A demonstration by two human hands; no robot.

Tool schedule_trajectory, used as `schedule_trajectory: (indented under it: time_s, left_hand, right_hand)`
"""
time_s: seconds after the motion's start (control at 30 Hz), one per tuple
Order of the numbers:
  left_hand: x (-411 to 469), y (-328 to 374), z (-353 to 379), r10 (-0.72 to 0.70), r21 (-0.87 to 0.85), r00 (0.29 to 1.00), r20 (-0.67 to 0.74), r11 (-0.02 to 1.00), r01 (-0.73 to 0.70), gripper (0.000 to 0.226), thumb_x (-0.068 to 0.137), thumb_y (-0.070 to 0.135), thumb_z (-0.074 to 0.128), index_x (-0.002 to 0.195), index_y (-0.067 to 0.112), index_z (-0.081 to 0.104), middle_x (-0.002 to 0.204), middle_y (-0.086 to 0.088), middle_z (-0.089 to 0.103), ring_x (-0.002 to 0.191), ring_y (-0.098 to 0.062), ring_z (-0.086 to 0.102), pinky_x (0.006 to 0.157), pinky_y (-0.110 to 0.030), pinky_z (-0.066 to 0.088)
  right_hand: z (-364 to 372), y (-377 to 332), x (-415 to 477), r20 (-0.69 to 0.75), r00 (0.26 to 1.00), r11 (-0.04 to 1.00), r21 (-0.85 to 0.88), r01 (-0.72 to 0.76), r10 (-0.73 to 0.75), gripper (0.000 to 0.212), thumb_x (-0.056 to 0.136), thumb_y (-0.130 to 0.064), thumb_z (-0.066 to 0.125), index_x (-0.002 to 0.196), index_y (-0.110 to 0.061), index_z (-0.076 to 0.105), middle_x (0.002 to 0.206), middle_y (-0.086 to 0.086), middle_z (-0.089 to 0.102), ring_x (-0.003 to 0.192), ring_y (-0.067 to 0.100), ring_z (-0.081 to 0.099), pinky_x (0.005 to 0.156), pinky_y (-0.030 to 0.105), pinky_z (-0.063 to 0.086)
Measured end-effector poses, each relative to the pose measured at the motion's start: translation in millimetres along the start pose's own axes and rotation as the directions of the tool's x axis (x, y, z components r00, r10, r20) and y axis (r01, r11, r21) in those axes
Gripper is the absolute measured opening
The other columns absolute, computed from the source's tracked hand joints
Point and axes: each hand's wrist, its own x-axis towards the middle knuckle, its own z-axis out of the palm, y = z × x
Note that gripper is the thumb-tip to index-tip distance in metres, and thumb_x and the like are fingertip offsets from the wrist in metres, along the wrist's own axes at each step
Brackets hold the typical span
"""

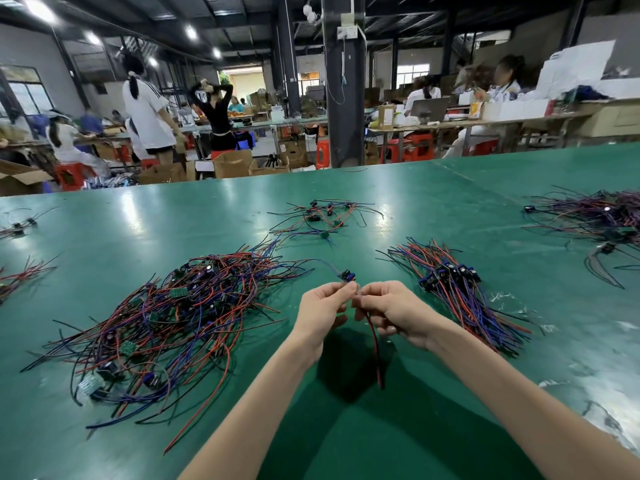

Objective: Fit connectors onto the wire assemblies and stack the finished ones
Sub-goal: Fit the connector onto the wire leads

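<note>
My left hand [322, 310] and my right hand [391, 311] meet above the green table [381, 427], fingertips together. Between them they pinch one wire assembly [347, 276] with a small black and blue part at its top. Its blue lead trails left toward the loose pile, and its red and black leads [375, 348] hang down between my wrists. A tangled pile of loose assemblies [173, 317] lies to the left. An aligned stack of assemblies [453, 285] lies to the right of my right hand.
A small scatter of assemblies [325, 218] lies further back in the middle. Another pile [602, 223] sits at the far right, and a few wires [17, 230] at the left edge. Clear plastic scraps [512, 299] lie right of the stack. People work at benches beyond the table.
</note>
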Motion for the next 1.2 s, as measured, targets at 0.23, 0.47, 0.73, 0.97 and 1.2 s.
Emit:
schedule_trajectory:
  time_s: [0.23, 0.47, 0.73, 0.97, 1.2]
  left_hand:
    - [4.5, -3.9, -3.3, -0.031, 0.046, 1.000, -0.004, 0.998, 0.031, 0.009, 0.087, 0.020, 0.067, 0.092, 0.014, 0.071, 0.073, 0.005, 0.059, 0.060, -0.005, 0.049, 0.057, -0.018, 0.042]
    - [6.8, -4.5, -4.0, -0.037, 0.035, 0.999, 0.013, 0.999, 0.036, 0.014, 0.092, 0.008, 0.058, 0.088, 0.015, 0.070, 0.072, 0.004, 0.058, 0.056, -0.004, 0.049, 0.055, -0.017, 0.042]
    - [5.4, -7.6, -4.5, -0.018, 0.104, 1.000, -0.004, 0.994, 0.019, 0.015, 0.092, 0.007, 0.057, 0.088, 0.014, 0.070, 0.077, 0.000, 0.057, 0.057, -0.004, 0.050, 0.058, -0.019, 0.045]
    - [3.2, -13.5, 0.9, 0.090, 0.303, 0.996, 0.002, 0.949, -0.087, 0.014, 0.090, 0.007, 0.056, 0.090, 0.015, 0.068, 0.070, 0.005, 0.057, 0.060, -0.008, 0.051, 0.057, -0.020, 0.047]
    - [-2.7, -7.2, -3.4, 0.407, 0.755, 0.907, 0.107, 0.561, -0.341, 0.019, 0.091, 0.017, 0.054, 0.105, 0.016, 0.067, 0.104, 0.000, 0.067, 0.085, -0.018, 0.060, 0.085, -0.030, 0.049]
  right_hand:
    - [-34.0, -4.4, 21.7, -0.366, 0.917, 0.987, -0.097, 0.130, -0.157, 0.014, 0.092, -0.003, 0.056, 0.079, -0.009, 0.055, 0.061, 0.010, 0.059, 0.034, 0.007, 0.035, 0.032, 0.015, 0.025]
    - [-86.2, -4.1, 17.8, -0.551, 0.832, 0.828, -0.499, -0.257, -0.073, 0.018, 0.080, 0.001, 0.057, 0.066, 0.000, 0.067, 0.059, 0.011, 0.069, 0.038, 0.015, 0.049, 0.043, 0.026, 0.047]
    - [-71.0, -7.1, 3.1, -0.560, 0.809, 0.415, -0.789, -0.454, -0.179, 0.015, 0.077, -0.002, 0.055, 0.065, -0.003, 0.046, 0.073, 0.013, 0.054, 0.078, 0.034, 0.055, 0.067, 0.029, 0.042]
    - [-50.7, -1.3, 2.7, -0.490, 0.826, 0.205, -0.870, -0.448, -0.277, 0.030, 0.083, -0.012, 0.057, 0.112, -0.008, 0.050, 0.119, 0.013, 0.053, 0.109, 0.032, 0.056, 0.079, 0.034, 0.046]
    - [-38.1, 18.7, 12.4, -0.242, 0.939, -0.085, -0.959, -0.270, -0.244, 0.033, 0.097, -0.025, 0.037, 0.125, -0.013, 0.050, 0.132, 0.003, 0.047, 0.125, 0.022, 0.041, 0.096, 0.035, 0.038]
